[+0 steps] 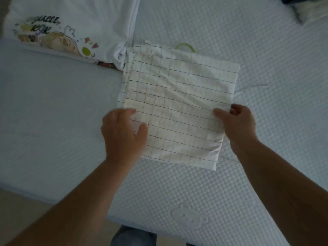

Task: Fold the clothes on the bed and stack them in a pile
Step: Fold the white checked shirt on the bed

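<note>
Our folded checked cloth (177,107) lies on the bed (266,50), right in front of us. Our left hand (124,134) holds its left edge, and our right hand (239,125) pinches its right edge. The printed white shirt (79,29) (folded too, we think) lies up and left, touching the cloth's far corner, nearer our left hand.

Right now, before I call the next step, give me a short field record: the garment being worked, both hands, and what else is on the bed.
garment: checked cloth, folded to a rough rectangle, flat on the bed
left: left hand holds the cloth's left edge, thumb on top
right: right hand pinches the right edge, thumb on top
neighbour: printed T-shirt, far left, meeting the cloth's far-left corner
extra: green loop showing past the cloth's far edge
</note>
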